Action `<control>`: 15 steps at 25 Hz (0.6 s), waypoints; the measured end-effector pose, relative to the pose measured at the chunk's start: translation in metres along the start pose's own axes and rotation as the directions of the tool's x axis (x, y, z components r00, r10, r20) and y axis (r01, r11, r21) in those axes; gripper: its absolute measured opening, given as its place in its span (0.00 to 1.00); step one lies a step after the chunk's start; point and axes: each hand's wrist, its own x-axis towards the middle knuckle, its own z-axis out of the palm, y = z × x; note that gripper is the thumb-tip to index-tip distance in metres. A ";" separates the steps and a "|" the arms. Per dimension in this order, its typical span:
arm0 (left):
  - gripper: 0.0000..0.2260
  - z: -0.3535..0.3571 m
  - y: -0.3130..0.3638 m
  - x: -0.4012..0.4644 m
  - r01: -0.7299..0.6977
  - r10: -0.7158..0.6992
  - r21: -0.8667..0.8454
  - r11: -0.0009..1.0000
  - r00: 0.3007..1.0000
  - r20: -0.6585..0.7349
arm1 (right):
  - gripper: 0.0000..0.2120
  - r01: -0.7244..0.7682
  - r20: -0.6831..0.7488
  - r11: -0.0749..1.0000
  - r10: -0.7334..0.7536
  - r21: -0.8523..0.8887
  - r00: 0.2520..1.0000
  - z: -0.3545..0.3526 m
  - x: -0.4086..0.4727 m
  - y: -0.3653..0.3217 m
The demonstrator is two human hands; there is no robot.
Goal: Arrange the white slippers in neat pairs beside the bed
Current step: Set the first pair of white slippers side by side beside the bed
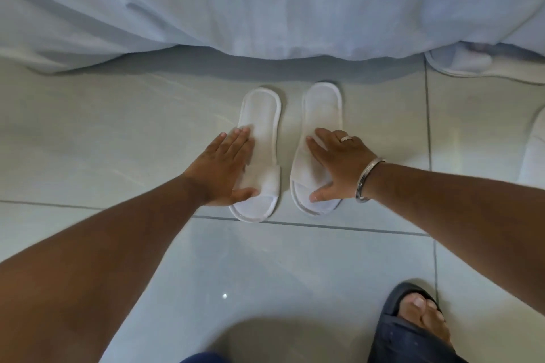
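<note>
we press the left hand flat, fingers spread, on the left slipper and the right hand likewise on the right slipper, apparently to square them. both thin, white, open-toed slippers lie parallel at frame centre, just below the bed sheet, heels toward it.

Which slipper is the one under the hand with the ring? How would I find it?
Start at the white bed sheet hanging to the tiled floor; two white slippers lie side by side just below it. Pick the right slipper, under the right hand. That hand alone has a ring and a bracelet; the left slipper has a bare hand on it.
</note>
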 end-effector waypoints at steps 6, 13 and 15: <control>0.63 0.007 -0.080 -0.049 0.057 -0.068 0.098 0.994 0.992 0.104 | 0.60 0.135 -0.049 0.991 -0.135 0.000 0.990 -0.010 0.032 -0.057; 0.67 0.027 -0.093 -0.083 0.120 -0.124 0.037 0.992 0.985 0.118 | 0.61 0.181 -0.060 0.981 -0.177 0.064 0.982 -0.012 0.059 -0.129; 0.68 0.030 -0.088 -0.080 0.142 -0.140 -0.013 0.990 0.985 0.105 | 0.62 0.172 -0.066 0.983 -0.167 0.064 0.984 -0.012 0.062 -0.132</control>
